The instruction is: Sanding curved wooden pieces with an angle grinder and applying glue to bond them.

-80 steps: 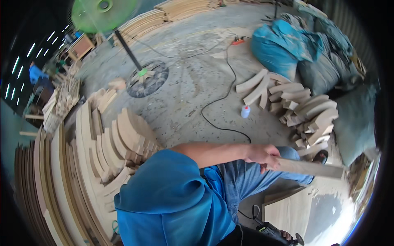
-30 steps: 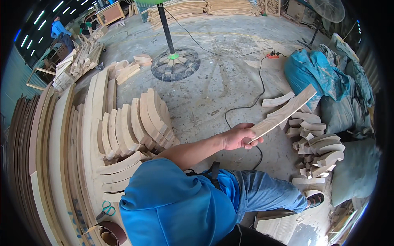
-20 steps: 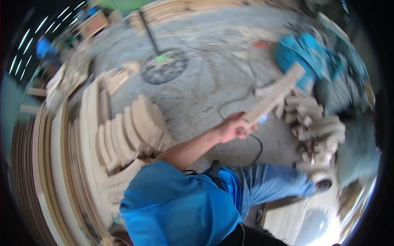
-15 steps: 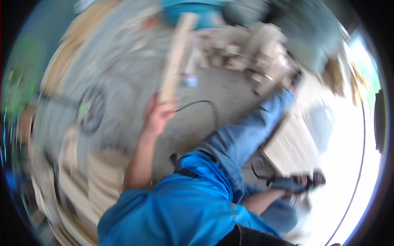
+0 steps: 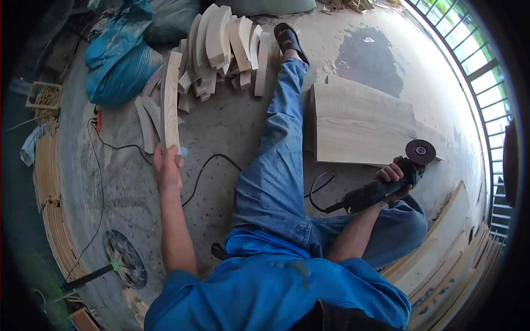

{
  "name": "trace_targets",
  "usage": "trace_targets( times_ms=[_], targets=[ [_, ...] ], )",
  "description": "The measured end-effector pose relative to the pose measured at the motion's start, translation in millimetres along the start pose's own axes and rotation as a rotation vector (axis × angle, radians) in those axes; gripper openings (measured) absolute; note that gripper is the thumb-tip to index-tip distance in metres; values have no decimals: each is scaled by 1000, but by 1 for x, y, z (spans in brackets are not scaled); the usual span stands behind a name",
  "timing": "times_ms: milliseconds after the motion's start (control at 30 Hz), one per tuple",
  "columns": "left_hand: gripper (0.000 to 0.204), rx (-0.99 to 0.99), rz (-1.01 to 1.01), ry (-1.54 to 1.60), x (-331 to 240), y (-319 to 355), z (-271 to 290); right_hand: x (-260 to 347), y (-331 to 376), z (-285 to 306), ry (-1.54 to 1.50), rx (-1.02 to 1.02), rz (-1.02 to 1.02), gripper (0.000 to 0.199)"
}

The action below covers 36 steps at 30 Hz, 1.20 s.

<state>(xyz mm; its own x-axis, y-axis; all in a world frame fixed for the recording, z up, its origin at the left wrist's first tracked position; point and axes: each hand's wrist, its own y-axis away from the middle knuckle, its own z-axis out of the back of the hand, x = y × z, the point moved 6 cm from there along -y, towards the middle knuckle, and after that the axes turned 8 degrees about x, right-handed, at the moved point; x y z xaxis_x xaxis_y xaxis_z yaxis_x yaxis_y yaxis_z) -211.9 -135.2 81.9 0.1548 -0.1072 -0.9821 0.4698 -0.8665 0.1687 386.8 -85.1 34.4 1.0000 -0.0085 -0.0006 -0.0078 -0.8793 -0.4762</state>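
Observation:
My left hand [image 5: 168, 168] is closed round the near end of a long, slightly curved wooden piece [image 5: 170, 105], which points away from me. Over on the right, my right hand [image 5: 393, 175] grips a black angle grinder [image 5: 372, 192] round its body. The grinder's dark disc [image 5: 420, 151] faces upward, above my bent knee. A pale wooden panel [image 5: 364, 124] lies on the floor just beyond the grinder. Past the left-hand piece is a heap of curved wooden pieces [image 5: 218, 38], beside my outstretched foot.
A black cord [image 5: 212, 160] crosses the concrete floor near my leg. Blue sacks [image 5: 118, 69] stand at the far left. A floor fan [image 5: 126, 259] is at the near left. Stacked boards [image 5: 441, 259] lie at the near right, and a barred gate [image 5: 486, 83] lines the right side.
My view has turned to the right and sharpened, so the scene appears shifted left. The wooden piece stays in my left hand and the grinder in my right.

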Motion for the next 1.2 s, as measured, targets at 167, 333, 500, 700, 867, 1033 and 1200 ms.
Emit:
trace_targets(
  times_ms=[167,333,500,700,867,1033,1200],
  targets=[
    [21,-92,-181,-156,-40,-97,-35,7,4,-7,65,4,22,93],
    [37,127,-237,-324,-66,-200,-74,6,10,-21,107,-19,25,93],
    [51,228,-128,-306,-24,-279,-94,8,15,-29,149,-108,87,91],
    [64,289,-327,-320,-8,-297,-106,4,19,-52,264,-87,71,84],
    [54,147,-335,-185,3,-214,-72,0,11,-77,294,-72,96,84],
    [29,92,-98,-445,119,14,47,-18,-13,-74,273,-59,64,87],
    [23,108,432,-835,194,282,163,-28,-27,-50,119,-24,1,93]
  ],
)
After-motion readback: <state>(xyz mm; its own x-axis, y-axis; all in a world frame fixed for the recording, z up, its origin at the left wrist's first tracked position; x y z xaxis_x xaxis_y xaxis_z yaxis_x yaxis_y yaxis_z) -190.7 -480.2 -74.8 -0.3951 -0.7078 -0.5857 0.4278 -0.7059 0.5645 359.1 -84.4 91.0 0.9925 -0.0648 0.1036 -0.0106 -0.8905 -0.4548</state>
